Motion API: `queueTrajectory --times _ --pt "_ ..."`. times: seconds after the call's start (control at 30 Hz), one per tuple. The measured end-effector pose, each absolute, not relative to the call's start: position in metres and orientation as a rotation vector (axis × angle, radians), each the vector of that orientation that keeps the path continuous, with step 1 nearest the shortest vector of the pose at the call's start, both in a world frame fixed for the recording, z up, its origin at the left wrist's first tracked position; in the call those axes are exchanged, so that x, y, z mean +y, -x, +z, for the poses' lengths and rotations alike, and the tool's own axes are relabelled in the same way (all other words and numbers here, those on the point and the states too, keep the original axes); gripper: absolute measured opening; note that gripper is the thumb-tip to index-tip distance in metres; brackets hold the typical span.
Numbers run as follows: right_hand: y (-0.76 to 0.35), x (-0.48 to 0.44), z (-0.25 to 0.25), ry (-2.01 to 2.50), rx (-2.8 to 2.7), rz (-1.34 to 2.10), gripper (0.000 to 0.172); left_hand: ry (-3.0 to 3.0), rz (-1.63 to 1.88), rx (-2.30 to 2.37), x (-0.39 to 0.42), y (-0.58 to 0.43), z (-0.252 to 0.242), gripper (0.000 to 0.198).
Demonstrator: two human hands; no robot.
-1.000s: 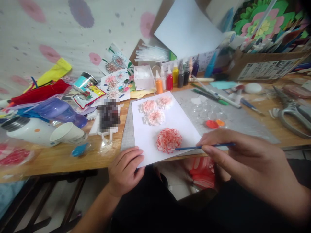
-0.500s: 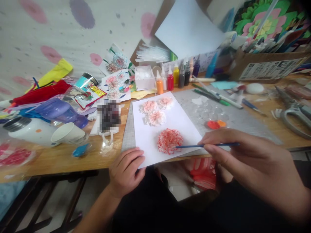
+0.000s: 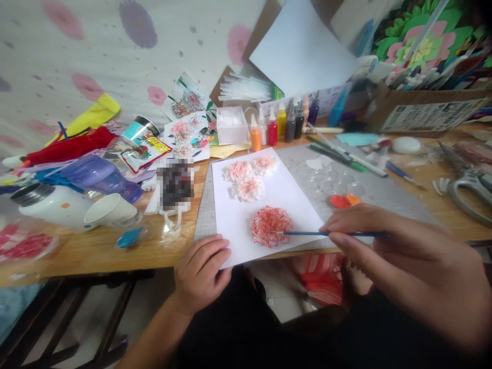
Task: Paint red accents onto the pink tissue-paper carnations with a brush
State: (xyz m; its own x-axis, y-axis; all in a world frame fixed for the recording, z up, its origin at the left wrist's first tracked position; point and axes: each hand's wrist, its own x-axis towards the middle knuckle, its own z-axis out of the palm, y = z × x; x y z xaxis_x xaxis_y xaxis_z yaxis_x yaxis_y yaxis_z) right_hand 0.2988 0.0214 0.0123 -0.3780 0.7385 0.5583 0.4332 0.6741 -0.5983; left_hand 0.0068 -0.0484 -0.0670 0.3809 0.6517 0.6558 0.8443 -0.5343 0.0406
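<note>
Right hand (image 3: 400, 256): shut in a pinch, thumb against fingers, on a thin blue brush (image 3: 315, 233)
Key relation: red-edged flower (image 3: 271, 225) left of right fingertips, on near half of white sheet (image 3: 238, 230), with brush laid nearly level across the gap, long axis pointing straight at it, tip over its right side
Left hand (image 3: 202, 274): fingers loosely together, partly curled over sheet's near left corner, well short of brush but fingertips a shade nearer the flower than the right ones (judged by eye)
Farther up the sheet, three paler flowers (image 3: 249, 188); red paint (image 3: 340, 200) just beyond right hand
Hard to make out: bristle tip, lost among red edges, contact with petals uncertain; left thumb's hold, pinching or merely resting, impossible to tell; right hand's lower fingers mostly hidden; dark patch (image 3: 176, 185) on tabletop (image 3: 84, 253) pixelated out
</note>
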Motion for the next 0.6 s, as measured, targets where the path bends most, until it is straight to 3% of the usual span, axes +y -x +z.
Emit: queueTrajectory --times 0.6 --pt "-0.3020 0.0234 0.0180 0.888 -1.970 0.323 0.010 2.341 -0.912 -1.306 -0.0483 -0.0048 -0.0683 0.032"
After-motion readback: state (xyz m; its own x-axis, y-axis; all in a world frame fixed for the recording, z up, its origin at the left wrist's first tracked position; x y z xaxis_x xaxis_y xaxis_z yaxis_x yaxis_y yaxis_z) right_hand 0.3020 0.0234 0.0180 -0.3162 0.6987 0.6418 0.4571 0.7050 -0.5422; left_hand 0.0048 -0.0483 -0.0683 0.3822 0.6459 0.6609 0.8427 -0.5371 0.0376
